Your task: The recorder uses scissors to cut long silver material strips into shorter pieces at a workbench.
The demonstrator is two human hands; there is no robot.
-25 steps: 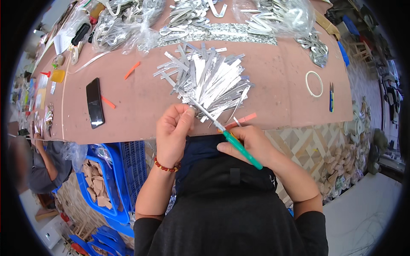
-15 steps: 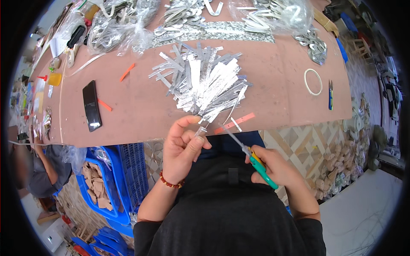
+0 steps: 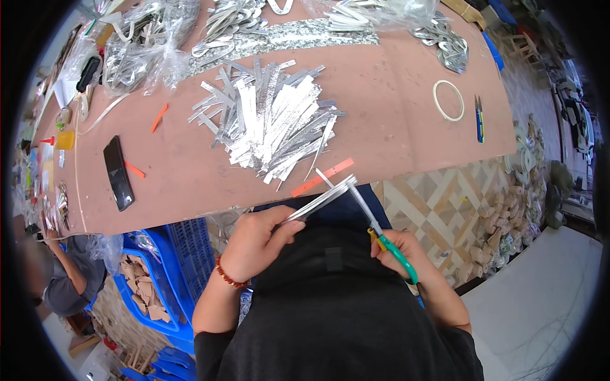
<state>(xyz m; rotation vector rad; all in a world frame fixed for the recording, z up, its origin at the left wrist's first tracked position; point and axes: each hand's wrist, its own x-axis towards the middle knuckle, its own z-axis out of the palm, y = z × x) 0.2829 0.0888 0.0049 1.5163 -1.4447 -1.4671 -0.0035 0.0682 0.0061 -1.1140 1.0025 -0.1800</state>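
Observation:
My left hand (image 3: 262,240), with a red bead bracelet at the wrist, pinches a thin bundle of silvery strips (image 3: 323,199) in front of the table edge. The strips point up and to the right, away from my fingers. In my right hand (image 3: 406,251) are scissors (image 3: 380,232) with green and yellow handles; their blades reach the far end of the bundle. Whether the blades are parted there is hard to see. Beyond the bundle, a heap of silver strips (image 3: 273,120) lies fanned out on the table, with an orange marked strip (image 3: 323,177) near the edge.
On the brown table (image 3: 387,114) lie a black phone (image 3: 118,173), a pale ring (image 3: 448,100) and small snips (image 3: 479,120). Plastic bags (image 3: 152,57) and curved silver pieces line the back. A blue crate (image 3: 147,324) of tan pieces stands lower left, near another person (image 3: 70,273).
My left hand has come back from the heap and now holds a bundle of strips off the table. The scissor blades now meet the bundle's end. The whole view has shifted slightly.

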